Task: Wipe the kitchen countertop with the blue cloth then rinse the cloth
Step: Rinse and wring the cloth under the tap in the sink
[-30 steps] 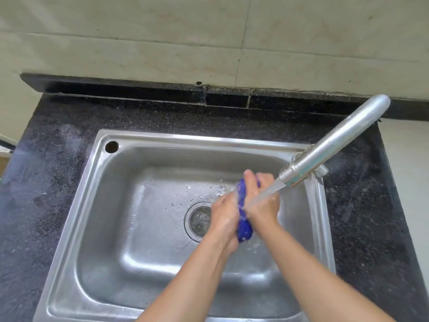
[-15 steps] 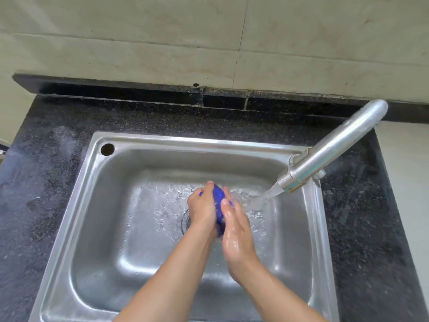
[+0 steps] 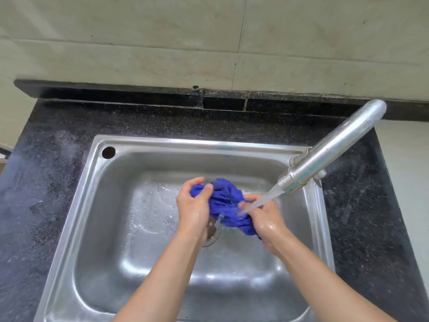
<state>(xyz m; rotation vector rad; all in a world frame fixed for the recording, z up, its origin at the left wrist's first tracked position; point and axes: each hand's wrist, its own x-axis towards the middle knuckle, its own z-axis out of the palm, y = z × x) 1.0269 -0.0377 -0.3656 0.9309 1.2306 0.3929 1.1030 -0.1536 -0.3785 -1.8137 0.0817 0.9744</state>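
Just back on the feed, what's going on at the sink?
A person is rinsing a crumpled blue cloth over the stainless steel sink. The left hand grips one end and the right hand the other, above the round drain. Water from the silver metal faucet runs onto the cloth and the right hand. The black speckled countertop looks streaked.

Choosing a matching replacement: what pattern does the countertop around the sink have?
Black stone countertop with fine pale speckles, shown in the head view.
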